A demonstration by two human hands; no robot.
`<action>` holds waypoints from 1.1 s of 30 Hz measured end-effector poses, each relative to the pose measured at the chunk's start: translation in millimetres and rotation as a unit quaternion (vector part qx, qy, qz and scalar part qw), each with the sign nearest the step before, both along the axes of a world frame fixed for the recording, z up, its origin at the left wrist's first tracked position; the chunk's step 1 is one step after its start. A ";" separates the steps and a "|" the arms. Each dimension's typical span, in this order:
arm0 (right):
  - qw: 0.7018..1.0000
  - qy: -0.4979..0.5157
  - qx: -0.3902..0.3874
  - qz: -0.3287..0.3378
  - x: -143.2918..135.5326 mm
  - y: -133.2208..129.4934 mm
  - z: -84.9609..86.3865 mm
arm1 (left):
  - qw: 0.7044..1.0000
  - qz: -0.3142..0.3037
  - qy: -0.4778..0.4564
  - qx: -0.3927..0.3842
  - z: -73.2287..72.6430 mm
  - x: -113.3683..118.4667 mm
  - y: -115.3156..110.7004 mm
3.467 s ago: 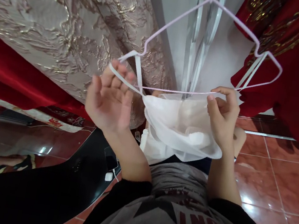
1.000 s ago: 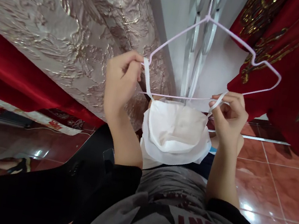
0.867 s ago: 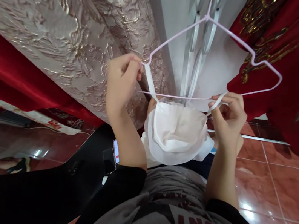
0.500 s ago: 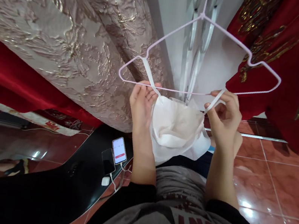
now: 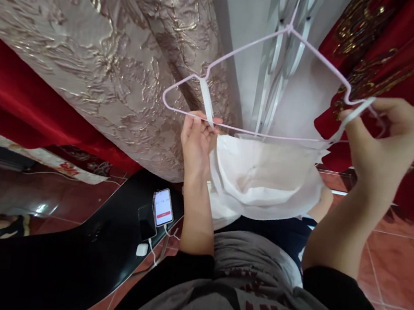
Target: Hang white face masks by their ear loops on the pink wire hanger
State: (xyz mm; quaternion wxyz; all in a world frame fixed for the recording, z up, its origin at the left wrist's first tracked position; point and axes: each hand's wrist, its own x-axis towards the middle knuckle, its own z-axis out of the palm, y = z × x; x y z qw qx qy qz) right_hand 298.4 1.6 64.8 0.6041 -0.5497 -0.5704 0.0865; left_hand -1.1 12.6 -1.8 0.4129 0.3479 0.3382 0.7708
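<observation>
A pale pink clothes hanger [image 5: 249, 43] hangs in front of me. My left hand [image 5: 197, 145] has its fingers curled around the left part of the hanger's bottom bar. A white strap [image 5: 207, 101] loops over the hanger's left notch and runs down past those fingers. Below the bar a white strapped garment [image 5: 266, 178] droops with its top edge spread wide. At the hanger's right end, my right hand [image 5: 388, 138] pinches the other white strap [image 5: 350, 118] beside the right notch. This hand covers part of the hanger's right corner.
Textured pinkish fabric [image 5: 103, 37] hangs at left, and red gold-trimmed garments [image 5: 386, 53] at right. A white metal rack [image 5: 269, 81] stands behind the hanger. Two phones [image 5: 163, 207] with cables lie on a black surface [image 5: 99, 227]. Another person's foot [image 5: 14, 228] shows at lower left.
My right hand has moved right and up with its strap, to the hanger's right notch. The garment's top edge has stretched wider. My left hand stays at the bottom bar.
</observation>
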 end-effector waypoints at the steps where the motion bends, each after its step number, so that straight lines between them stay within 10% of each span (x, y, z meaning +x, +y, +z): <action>1: 0.999 -0.038 -0.009 -0.002 -5.6 0.4 7.0 | 1.000 0.004 -0.002 -0.002 0.8 0.5 -0.6; 6: 0.980 -0.165 0.109 0.010 -22.5 -3.6 13.4 | 1.000 -0.024 -0.008 -0.010 0.0 1.5 -4.1; 10: 0.969 -0.077 0.236 -0.017 -38.1 -16.6 -11.9 | 0.999 -0.029 0.001 -0.014 -0.3 3.1 -6.5; 17: 0.985 -0.030 0.019 0.171 -85.8 -24.0 -75.0 | 0.999 0.002 0.028 -0.018 -4.6 5.5 -6.2; 22: 0.987 -0.028 0.020 0.157 -85.8 -10.5 -88.7 | 0.974 -0.104 0.201 -0.009 -7.6 -21.6 -21.8; 29: 0.989 -0.022 0.038 0.143 -78.0 -13.7 -87.1 | 0.963 -0.195 0.182 0.028 40.6 -53.0 -46.1; 33: 0.984 -0.030 0.026 0.175 -78.3 -18.1 -84.0 | 0.983 -0.111 0.121 0.078 58.9 -63.8 -24.9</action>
